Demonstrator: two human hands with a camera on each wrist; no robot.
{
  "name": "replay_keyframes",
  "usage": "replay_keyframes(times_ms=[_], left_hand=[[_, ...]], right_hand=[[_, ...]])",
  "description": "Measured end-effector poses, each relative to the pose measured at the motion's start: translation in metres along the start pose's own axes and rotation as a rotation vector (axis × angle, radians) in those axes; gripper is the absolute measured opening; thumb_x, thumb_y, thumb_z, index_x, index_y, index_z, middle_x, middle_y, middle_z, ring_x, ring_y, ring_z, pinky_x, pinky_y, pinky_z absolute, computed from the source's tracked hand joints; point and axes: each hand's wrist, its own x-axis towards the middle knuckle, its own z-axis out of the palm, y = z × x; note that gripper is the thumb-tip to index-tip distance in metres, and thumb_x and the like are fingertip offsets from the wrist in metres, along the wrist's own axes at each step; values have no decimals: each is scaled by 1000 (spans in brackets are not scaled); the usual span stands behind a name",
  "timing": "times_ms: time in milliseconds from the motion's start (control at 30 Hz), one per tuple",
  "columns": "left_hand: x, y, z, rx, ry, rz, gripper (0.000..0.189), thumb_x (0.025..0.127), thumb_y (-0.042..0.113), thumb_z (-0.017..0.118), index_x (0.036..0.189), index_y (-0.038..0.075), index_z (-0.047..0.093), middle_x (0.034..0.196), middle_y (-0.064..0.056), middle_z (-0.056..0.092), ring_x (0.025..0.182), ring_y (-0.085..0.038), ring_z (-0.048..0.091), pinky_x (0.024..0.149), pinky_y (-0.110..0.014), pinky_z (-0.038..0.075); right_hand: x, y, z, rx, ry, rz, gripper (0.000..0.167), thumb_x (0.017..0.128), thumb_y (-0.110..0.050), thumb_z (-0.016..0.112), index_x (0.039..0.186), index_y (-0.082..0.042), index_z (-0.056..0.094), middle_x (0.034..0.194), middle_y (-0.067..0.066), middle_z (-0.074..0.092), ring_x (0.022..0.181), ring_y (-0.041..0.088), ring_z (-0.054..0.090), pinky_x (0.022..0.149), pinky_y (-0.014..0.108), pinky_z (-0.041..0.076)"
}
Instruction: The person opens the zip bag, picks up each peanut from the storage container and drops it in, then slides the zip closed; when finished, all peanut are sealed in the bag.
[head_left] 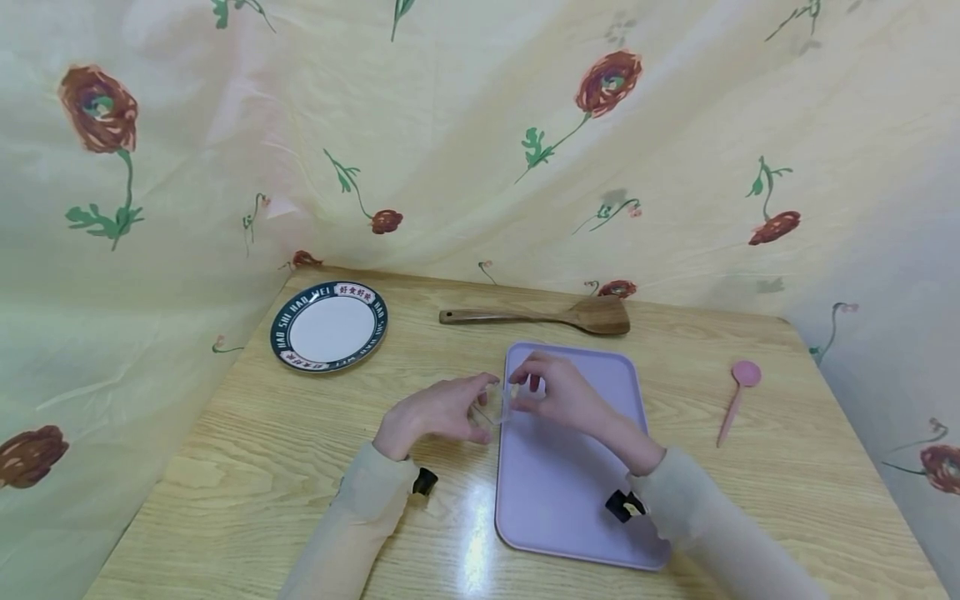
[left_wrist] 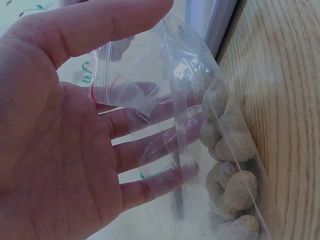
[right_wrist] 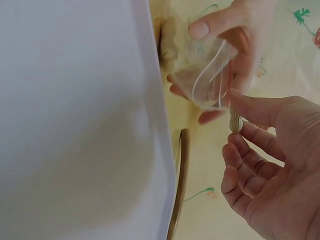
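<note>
My left hand point(head_left: 438, 410) holds a clear zip bag point(head_left: 492, 407) between thumb and fingers, just left of the lilac tray point(head_left: 555, 492). Several unshelled peanuts point(left_wrist: 239, 190) lie in the bottom of the bag, seen through the plastic in the left wrist view. The zip edge point(left_wrist: 100, 75) with its red line is toward the palm. Beside the bag's mouth, my right hand point(right_wrist: 280, 165) pinches one peanut point(right_wrist: 235, 121) between thumb and index finger, its other fingers loosely curled. In the head view this hand is over the tray's upper left side.
A plate point(head_left: 330, 329) with a dark lettered rim lies at the back left of the wooden table point(head_left: 247, 467). Behind the tray is a wooden spatula point(head_left: 600, 317). A pink spoon point(head_left: 746, 374) rests on the right. Flowered cloth point(head_left: 450, 125) hangs behind the table.
</note>
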Motion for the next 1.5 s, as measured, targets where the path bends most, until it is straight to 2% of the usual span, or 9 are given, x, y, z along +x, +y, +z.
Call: replay_keyframes(times_ms=[133, 367, 600, 800, 967, 1133, 1300, 1500], left_hand=[[0, 1, -1, 0, -3, 1, 81, 82, 25, 82, 149, 13, 39, 120, -3, 60, 98, -15, 58, 85, -33, 49], [0, 1, -1, 11, -5, 0, 82, 82, 26, 82, 150, 13, 38, 120, -3, 60, 98, -15, 58, 84, -33, 49], [-1, 2, -1, 3, -4, 6, 81, 83, 26, 82, 149, 12, 38, 121, -4, 60, 101, -16, 58, 87, -35, 49], [0, 2, 0, 10, -3, -6, 82, 83, 26, 82, 150, 10, 37, 125, -7, 60, 109, -20, 59, 94, -40, 48], [1, 2, 0, 19, -2, -4, 82, 83, 26, 82, 150, 10, 37, 122, -6, 60, 104, -18, 59, 90, -37, 49], [1, 2, -1, 11, -5, 2, 82, 83, 26, 82, 151, 10, 37, 122, -7, 60, 104, -18, 59, 90, -37, 49], [0, 1, 0, 14, -4, 2, 82, 83, 26, 82, 150, 13, 37, 123, -6, 61, 105, -19, 60, 91, -36, 49], [0, 2, 1, 16, 3, 0, 83, 83, 26, 82, 151, 12, 36, 125, -6, 60, 106, -18, 59, 91, -36, 49]], right_hand=[[-1, -5, 2, 14, -20, -44, 25, 79, -11, 85, 100, -4, 74, 92, -2, 65, 78, 14, 56, 66, 28, 47], [-3, -13, 7, 19, -68, -55, 27, 79, -10, 84, 101, -3, 72, 94, 0, 64, 79, 17, 57, 67, 27, 47], [-5, -11, 10, 19, -66, -70, 26, 79, -9, 84, 101, -3, 72, 96, 1, 65, 79, 16, 57, 67, 27, 47], [-6, -11, 10, 23, -67, -65, 26, 80, -10, 84, 102, -3, 71, 97, 7, 66, 79, 18, 57, 67, 27, 47], [-6, -11, 10, 23, -61, -62, 26, 81, -11, 84, 101, -3, 71, 97, 7, 66, 79, 18, 57, 67, 27, 47], [-8, -11, 10, 21, -50, -49, 26, 81, -12, 84, 102, -4, 71, 96, 6, 66, 79, 16, 57, 66, 28, 48], [-9, -13, 10, 53, -30, -3, 34, 80, -13, 85, 108, -2, 69, 96, 5, 67, 80, 18, 59, 68, 36, 51], [-10, -10, 8, 110, 5, 52, 31, 81, -10, 83, 106, -2, 66, 85, -1, 63, 76, 17, 57, 64, 29, 47]])
